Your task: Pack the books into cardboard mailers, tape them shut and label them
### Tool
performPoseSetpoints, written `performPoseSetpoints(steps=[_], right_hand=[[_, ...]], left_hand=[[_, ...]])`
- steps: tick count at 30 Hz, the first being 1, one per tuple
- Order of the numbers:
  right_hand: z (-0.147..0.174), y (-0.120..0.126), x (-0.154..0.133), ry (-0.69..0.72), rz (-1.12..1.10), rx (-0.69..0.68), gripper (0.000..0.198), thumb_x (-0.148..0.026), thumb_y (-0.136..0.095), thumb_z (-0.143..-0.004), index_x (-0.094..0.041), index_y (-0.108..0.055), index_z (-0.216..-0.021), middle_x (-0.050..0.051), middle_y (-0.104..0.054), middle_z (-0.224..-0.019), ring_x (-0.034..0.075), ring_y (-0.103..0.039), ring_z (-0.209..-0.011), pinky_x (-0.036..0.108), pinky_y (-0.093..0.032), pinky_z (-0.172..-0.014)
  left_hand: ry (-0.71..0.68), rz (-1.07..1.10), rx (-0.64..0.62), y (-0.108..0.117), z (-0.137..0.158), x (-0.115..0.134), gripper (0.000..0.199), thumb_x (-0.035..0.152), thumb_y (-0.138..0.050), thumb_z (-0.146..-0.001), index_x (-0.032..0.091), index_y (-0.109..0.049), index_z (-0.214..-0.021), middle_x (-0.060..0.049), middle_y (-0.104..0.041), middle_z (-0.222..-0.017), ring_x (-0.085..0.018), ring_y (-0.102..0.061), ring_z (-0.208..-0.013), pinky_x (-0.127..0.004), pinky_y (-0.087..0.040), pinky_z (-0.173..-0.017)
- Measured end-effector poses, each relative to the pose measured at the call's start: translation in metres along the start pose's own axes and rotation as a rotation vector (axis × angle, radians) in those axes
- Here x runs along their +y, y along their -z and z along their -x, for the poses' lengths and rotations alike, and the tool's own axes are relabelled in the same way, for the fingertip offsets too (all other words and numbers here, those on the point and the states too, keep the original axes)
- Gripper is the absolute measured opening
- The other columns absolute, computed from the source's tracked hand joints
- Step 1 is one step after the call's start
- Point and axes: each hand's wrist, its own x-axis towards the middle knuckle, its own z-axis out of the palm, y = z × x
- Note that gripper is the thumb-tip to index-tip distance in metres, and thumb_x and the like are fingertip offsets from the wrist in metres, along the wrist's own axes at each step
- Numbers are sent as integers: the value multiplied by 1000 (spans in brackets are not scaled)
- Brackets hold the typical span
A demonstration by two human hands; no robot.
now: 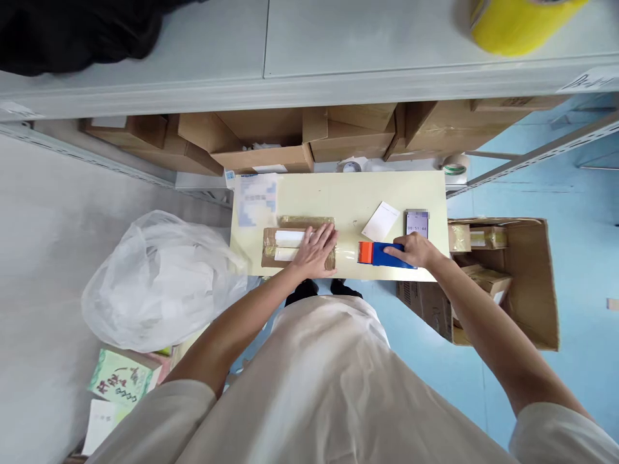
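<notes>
A small brown cardboard box [269,248] with white labels lies near the front edge of the pale yellow table [300,192]. My left hand [314,251] rests on its right part, fingers spread and palm down. To the right, my right hand [411,250] is wrapped round a blue and orange tape dispenser [380,254]. A strip of clear tape [346,254] spans the gap between the box and the dispenser's orange end. Just beyond my right hand a phone [416,222] with a timer on its screen lies on the table, and left of it a white card [381,221].
Open cardboard boxes [271,158] line the shelf behind the table. A large carton [532,290] with small taped boxes stands at the right. At the left sits a translucent plastic bag [159,283]. Tape rolls [454,165] lie at the back; an upper shelf [338,51] juts out above.
</notes>
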Motion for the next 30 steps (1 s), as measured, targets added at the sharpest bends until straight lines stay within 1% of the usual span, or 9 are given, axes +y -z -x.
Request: performPoseSetpoints(steps=[4, 7, 11, 14, 16, 19, 21, 24, 30], right_hand=[[-7, 11, -53, -210, 144, -45, 67, -71, -34, -83, -14, -69, -85, 16, -68, -82, 28, -66, -78, 34, -44, -65], [-15, 14, -102, -269, 172, -4, 54, -58, -41, -87, -12, -69, -93, 19, -69, -89, 30, -67, -82, 36, -46, -68], [-18, 4, -135, -232, 197, 64, 39, -38, -41, -91, -11, -69, -93, 20, -70, -88, 28, -68, -80, 38, -46, -71], [-14, -12, -136, -196, 210, 80, 36, -31, -40, -93, -10, -69, -88, 18, -70, -82, 27, -67, -78, 37, -44, -70], [-8, -26, -128, -215, 172, 106, 42, -38, -38, -94, -11, -68, -85, 17, -70, -79, 26, -67, -75, 35, -43, -68], [9, -49, -107, -317, 97, 248, 50, -51, -34, -92, -12, -65, -92, 16, -69, -81, 26, -65, -74, 33, -42, -66], [22, -66, -91, -353, 55, 316, 42, -45, -37, -92, -11, -61, -100, 15, -69, -83, 25, -64, -75, 33, -41, -69], [34, -93, -74, -336, 5, 334, 31, -30, -44, -86, -9, -55, -106, 13, -68, -85, 24, -63, -76, 34, -40, -77], [17, -133, -66, -250, -37, 378, 30, -22, -41, -87, -8, -54, -111, 15, -67, -95, 26, -62, -86, 36, -41, -81]], left_hand=[[-51, -12, 9, 2, 0, 5, 72, 55, -64, -73, 30, -44, -138, -11, -13, -158, -42, -4, -142, -70, 5, -105], [-25, -34, 10, 2, -2, 12, 53, 50, -65, -73, 27, -60, -121, -9, -16, -157, -45, -1, -142, -74, 4, -103], [18, -40, 1, 1, -8, 19, 52, 43, -67, -72, 23, -60, -119, -10, -20, -156, -46, -2, -141, -77, 2, -101], [29, -30, -13, 1, -9, 21, 51, 42, -68, -71, 24, -60, -118, -10, -25, -154, -45, -2, -141, -77, 2, -101], [20, -21, -4, 1, -8, 20, 49, 44, -68, -72, 24, -62, -116, -10, -24, -155, -44, -2, -141, -77, 2, -101], [1, 2, 42, -1, -5, 18, 53, 47, -65, -73, 24, -59, -121, -11, -21, -156, -44, -3, -142, -76, 2, -101], [-8, 21, 69, -2, -5, 17, 63, 49, -66, -72, 24, -53, -129, -12, -19, -156, -42, -4, -142, -74, 2, -103], [-32, 41, 94, -2, -12, 16, 81, 53, -68, -69, 24, -42, -139, -14, -17, -156, -40, -6, -143, -68, 4, -107], [-42, 125, 174, -2, -35, 13, 104, 62, -66, -67, 17, -21, -149, -19, -5, -157, -39, -4, -144, -61, 0, -111]])
